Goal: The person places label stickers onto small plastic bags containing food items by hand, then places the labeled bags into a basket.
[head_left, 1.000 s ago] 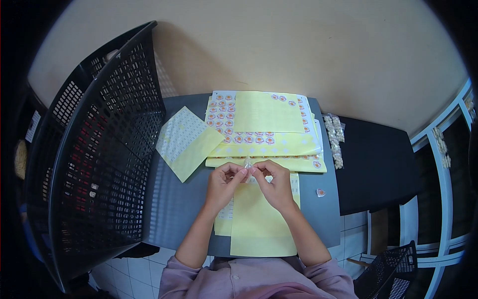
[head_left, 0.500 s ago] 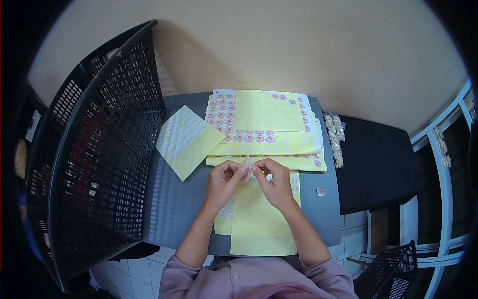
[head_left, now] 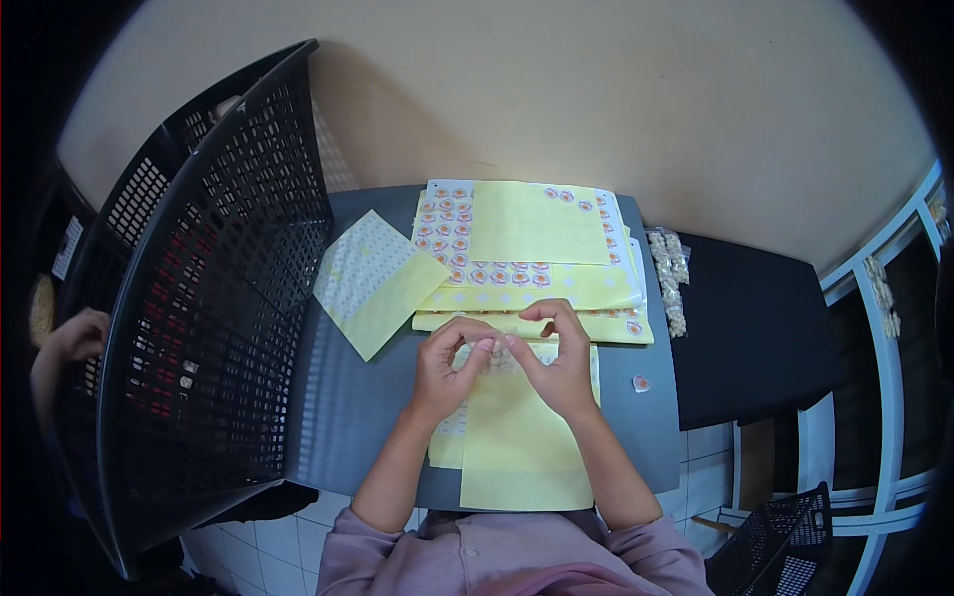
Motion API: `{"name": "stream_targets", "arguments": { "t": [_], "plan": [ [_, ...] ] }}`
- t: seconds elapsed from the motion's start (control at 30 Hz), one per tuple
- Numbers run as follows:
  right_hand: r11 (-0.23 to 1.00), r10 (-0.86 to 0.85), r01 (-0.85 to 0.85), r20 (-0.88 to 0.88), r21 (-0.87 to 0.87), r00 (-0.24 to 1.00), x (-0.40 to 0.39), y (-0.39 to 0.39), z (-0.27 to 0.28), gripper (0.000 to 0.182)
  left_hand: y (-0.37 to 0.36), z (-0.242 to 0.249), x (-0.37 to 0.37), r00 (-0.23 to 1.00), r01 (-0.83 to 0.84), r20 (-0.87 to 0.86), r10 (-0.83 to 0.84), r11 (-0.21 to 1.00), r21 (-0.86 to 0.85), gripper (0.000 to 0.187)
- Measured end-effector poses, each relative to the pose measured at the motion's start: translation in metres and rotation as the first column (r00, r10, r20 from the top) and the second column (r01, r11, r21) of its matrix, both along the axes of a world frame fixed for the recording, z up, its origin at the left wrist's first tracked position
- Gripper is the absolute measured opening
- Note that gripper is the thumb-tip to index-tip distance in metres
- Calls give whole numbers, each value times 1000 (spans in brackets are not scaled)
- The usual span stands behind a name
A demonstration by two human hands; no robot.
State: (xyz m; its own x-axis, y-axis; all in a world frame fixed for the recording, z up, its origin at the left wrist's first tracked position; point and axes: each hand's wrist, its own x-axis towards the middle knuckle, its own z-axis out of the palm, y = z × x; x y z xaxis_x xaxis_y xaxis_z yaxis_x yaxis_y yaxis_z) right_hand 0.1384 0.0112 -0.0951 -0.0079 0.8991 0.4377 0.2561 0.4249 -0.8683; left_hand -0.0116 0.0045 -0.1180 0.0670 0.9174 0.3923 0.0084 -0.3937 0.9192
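Observation:
A small clear plastic bag [head_left: 503, 358] with pale contents hangs between my two hands, above the yellow backing sheets. My left hand [head_left: 449, 366] pinches its upper left edge between thumb and finger. My right hand [head_left: 558, 366] has its thumb against the upper right of the bag, with the index finger raised and curled. Exactly what the bag contains is too blurred to tell. Under my hands lies a yellow sheet [head_left: 522, 437] over partly visible label sheets. One loose round sticker [head_left: 641, 383] rests on the grey table to the right.
Sticker sheets [head_left: 444, 228] lie stacked at the back, a yellow sheet on top. A tilted label sheet [head_left: 368, 273] is left of them. A large black basket [head_left: 214, 298] stands at left, with another person's hand [head_left: 81, 336] beyond. Filled clear bags [head_left: 668, 278] line the right.
My right index finger has lifted off the bag, and the bag now hangs lower and flatter between my hands. Another person's hand has appeared at the far left behind the basket.

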Motion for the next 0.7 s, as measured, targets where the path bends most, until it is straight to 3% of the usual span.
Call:
{"name": "stream_targets", "arguments": {
  "t": [0.2,0.27,0.3,0.37,0.47,0.7],
  "plan": [
    [977,215,-215,29,-4,976,4,3,-6,12,1,2,2,1000,13,15,-12,999,-41,7],
    [969,224,-236,148,67,963,5,4,-6,10,2,6,-2,970,-21,-240,46,994,107,9],
    [970,223,-234,148,66,964,4,3,-6,10,2,9,-3,970,-19,-241,45,994,107,9],
    [976,200,-214,228,38,953,1,1,-5,8,2,13,-4,893,-43,-427,142,972,232,11],
    [973,156,-196,272,126,950,-2,1,-7,7,0,13,-4,890,-67,-428,159,973,222,13],
    [963,180,-228,286,142,941,-2,0,-4,7,-2,13,-1,864,-69,-467,186,964,257,12]
  ]
}}
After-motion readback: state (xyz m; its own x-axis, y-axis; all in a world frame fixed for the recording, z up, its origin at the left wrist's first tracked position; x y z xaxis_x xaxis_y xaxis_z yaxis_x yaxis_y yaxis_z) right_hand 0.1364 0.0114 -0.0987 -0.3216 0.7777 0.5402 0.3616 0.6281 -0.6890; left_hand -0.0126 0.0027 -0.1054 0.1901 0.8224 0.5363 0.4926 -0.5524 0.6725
